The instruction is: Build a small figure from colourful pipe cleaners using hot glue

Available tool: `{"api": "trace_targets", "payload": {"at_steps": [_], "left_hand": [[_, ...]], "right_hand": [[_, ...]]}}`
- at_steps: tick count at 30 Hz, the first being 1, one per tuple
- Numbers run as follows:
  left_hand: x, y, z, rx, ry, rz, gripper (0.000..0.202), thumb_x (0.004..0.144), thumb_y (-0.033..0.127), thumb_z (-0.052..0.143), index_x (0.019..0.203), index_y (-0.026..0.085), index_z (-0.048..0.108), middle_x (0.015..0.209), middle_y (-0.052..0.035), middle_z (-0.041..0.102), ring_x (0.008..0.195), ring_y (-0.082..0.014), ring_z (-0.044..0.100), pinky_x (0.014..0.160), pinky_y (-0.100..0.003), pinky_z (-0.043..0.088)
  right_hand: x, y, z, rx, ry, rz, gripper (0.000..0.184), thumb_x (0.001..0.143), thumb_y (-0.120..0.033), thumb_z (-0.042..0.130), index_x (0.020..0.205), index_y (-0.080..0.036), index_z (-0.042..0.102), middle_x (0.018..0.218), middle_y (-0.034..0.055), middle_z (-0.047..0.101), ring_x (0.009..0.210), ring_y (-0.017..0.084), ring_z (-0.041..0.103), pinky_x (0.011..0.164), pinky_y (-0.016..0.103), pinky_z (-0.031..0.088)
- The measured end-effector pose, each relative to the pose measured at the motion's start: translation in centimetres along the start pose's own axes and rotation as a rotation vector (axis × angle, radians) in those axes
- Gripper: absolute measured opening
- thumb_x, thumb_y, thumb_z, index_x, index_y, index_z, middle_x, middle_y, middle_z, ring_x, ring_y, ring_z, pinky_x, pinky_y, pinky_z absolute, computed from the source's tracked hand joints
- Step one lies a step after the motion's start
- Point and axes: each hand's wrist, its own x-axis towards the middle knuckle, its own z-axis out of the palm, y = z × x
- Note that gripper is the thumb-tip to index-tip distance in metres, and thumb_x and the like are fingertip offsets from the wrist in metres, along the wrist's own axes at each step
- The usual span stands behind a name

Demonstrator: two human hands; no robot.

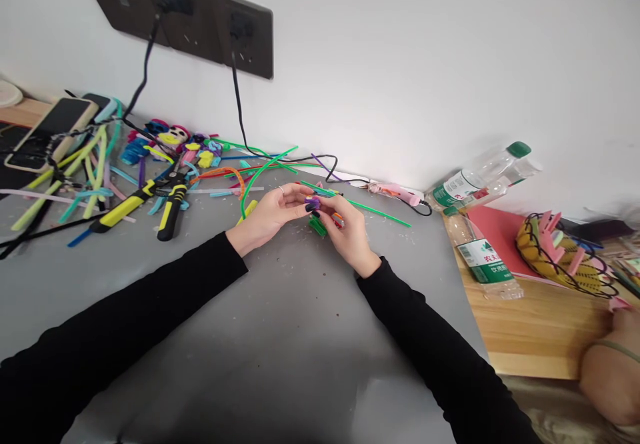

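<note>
- Closest up, our left hand [273, 221] and right hand [350, 234] are nearly touching above the gray table [300, 351].
- Between them, thumbs and fingertips from both are pinched tight on a small purple piece [312, 202].
- Green bit [317, 225] just below that, can't tell if we're touching it.
- Past our fingers: long green stem [373, 211], then a pink corded tool [395, 194] by the wall [380, 84].

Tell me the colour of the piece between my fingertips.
Mostly purple; the piece shows best in the head view.

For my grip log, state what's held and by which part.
The left hand and right hand pinch a small, compact purple piece; the exact part is unclear.
</note>
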Motion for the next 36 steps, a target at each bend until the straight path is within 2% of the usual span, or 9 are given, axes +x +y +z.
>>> {"api": "trace_targets", "payload": {"at_steps": [7, 10, 12, 16, 20, 24, 28, 32, 36], "left_hand": [[-0.1, 0.3, -0.2, 0.105, 0.013, -0.048, 0.043, 0.066, 0.041, 0.093, 0.1, 0.019, 0.078, 0.115, -0.01, 0.078, 0.113, -0.0284, 0.069, 0.108, -0.048, 0.05], [0.0, 0.2, -0.1, 0.084, 0.023, -0.063, 0.043, 0.067, 0.043, 0.092, 0.1, 0.019, 0.079, 0.116, -0.0101, 0.078, 0.115, -0.0284, 0.068, 0.109, -0.048, 0.049], [0.1, 0.1, -0.1, 0.085, 0.052, -0.077, 0.041, 0.067, 0.041, 0.093, 0.098, 0.018, 0.079, 0.113, -0.01, 0.078, 0.113, -0.0272, 0.068, 0.108, -0.048, 0.05], [0.4, -0.4, -0.3, 0.041, 0.146, -0.064, 0.037, 0.064, 0.034, 0.094, 0.093, 0.018, 0.078, 0.105, -0.0086, 0.078, 0.104, -0.0243, 0.069, 0.104, -0.046, 0.052], [0.6, -1.0, -0.5, 0.02, 0.188, -0.029, 0.033, 0.063, 0.03, 0.093, 0.09, 0.019, 0.077, 0.099, -0.0075, 0.076, 0.098, -0.023, 0.069, 0.1, -0.043, 0.054], [0.6, -1.0, -0.5, 0.018, 0.191, -0.019, 0.032, 0.064, 0.028, 0.092, 0.091, 0.019, 0.076, 0.099, -0.0068, 0.075, 0.098, -0.0224, 0.069, 0.1, -0.042, 0.054], [0.5, -0.6, -0.4, 0.023, 0.193, -0.005, 0.034, 0.064, 0.027, 0.091, 0.095, 0.021, 0.077, 0.104, -0.0065, 0.076, 0.103, -0.0237, 0.069, 0.101, -0.043, 0.055], [0.6, -0.3, -0.5, 0.023, 0.203, -0.008, 0.032, 0.064, 0.028, 0.092, 0.091, 0.021, 0.077, 0.101, -0.0063, 0.077, 0.101, -0.0236, 0.07, 0.103, -0.044, 0.054], [0.7, -0.2, -0.5, -0.025, 0.214, -0.02, 0.034, 0.061, 0.027, 0.094, 0.09, 0.019, 0.077, 0.096, -0.0057, 0.077, 0.094, -0.022, 0.072, 0.101, -0.044, 0.055]], "right_hand": [[0.3, 0.1, -0.5, -0.108, 0.006, -0.035, 0.008, 0.1, -0.028, 0.062, 0.102, -0.023, 0.068, 0.091, 0.0041, 0.071, 0.08, 0.018, 0.065, 0.075, 0.033, 0.055], [1.1, 0.7, -2.8, -0.212, 0.05, -0.033, 0.015, 0.099, -0.027, 0.059, 0.112, -0.023, 0.065, 0.098, 0.0051, 0.072, 0.086, 0.019, 0.066, 0.083, 0.035, 0.055], [1.5, 2.0, -5.4, -0.383, 0.184, 0.002, 0.022, 0.099, -0.024, 0.052, 0.119, -0.021, 0.062, 0.103, 0.0085, 0.071, 0.097, 0.023, 0.065, 0.093, 0.041, 0.052], [1.4, 5.5, -10.8, -0.807, 0.266, 0.295, 0.03, 0.097, -0.028, 0.047, 0.12, -0.014, 0.059, 0.121, 0.0206, 0.066, 0.113, 0.033, 0.058, 0.103, 0.051, 0.043], [1.0, 7.7, -13.2, -0.937, 0.149, 0.623, 0.028, 0.095, -0.033, 0.049, 0.109, -0.012, 0.061, 0.112, 0.0235, 0.068, 0.104, 0.034, 0.062, 0.094, 0.046, 0.045], [1.4, 7.9, -13.8, -0.686, 0.101, 0.872, 0.019, 0.089, -0.036, 0.06, 0.083, -0.018, 0.063, 0.086, 0.015, 0.071, 0.089, 0.028, 0.064, 0.079, 0.036, 0.047], [1.6, 7.1, -15.0, -0.422, -0.011, 0.984, 0.031, 0.08, -0.037, 0.071, 0.058, -0.02, 0.058, 0.054, 0.0057, 0.061, 0.057, 0.018, 0.056, 0.059, 0.031, 0.043], [1.1, 6.0, -16.7, -0.189, -0.025, 0.994, 0.028, 0.072, -0.04, 0.076, 0.064, -0.018, 0.061, 0.062, 0.0051, 0.065, 0.057, 0.014, 0.057, 0.058, 0.029, 0.047], [0.5, 5.1, -17.3, 0.163, 0.135, 0.863, 0.043, 0.054, -0.04, 0.085, 0.077, -0.024, 0.052, 0.063, -0.0006, 0.062, 0.069, 0.019, 0.067, 0.067, 0.031, 0.053]]}}
